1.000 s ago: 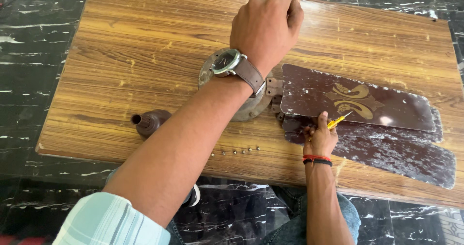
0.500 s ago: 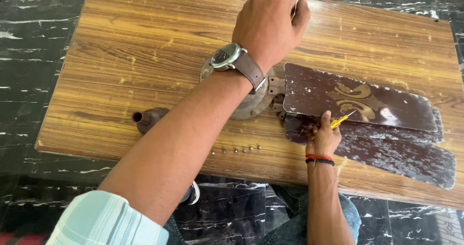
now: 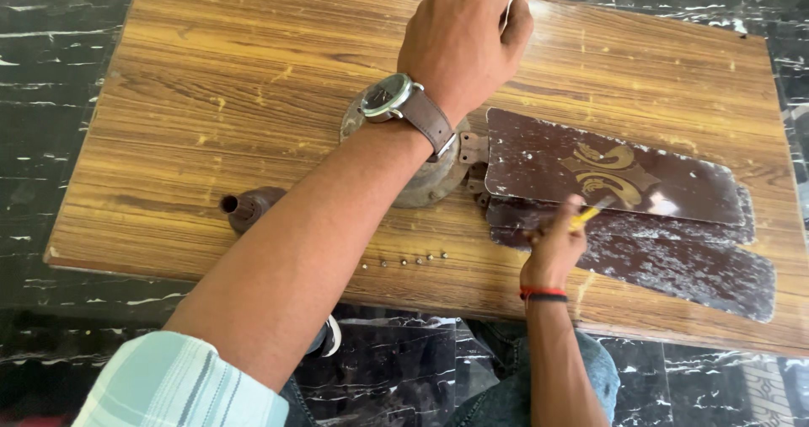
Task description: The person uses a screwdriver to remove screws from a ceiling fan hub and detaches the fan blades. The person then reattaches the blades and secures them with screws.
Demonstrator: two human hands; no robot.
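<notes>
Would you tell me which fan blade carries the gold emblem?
The top fan blade, lying over the scuffed, plain blade nearer the right hand.

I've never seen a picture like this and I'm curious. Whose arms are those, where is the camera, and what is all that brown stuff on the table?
The camera sits on a person's head and looks down, so you see their own two arms. The left hand, with a wristwatch, is closed in a fist above a round metal fan motor; something thin seems to be in the fist, but it is hidden. The right hand holds a small yellow tool against the dark brown fan blades, which lie stacked on the wooden table. One blade has a gold pattern. Near the table's front edge lies a row of tiny screws, and to the left a small brown pipe-shaped part. The floor is dark stone.
</notes>
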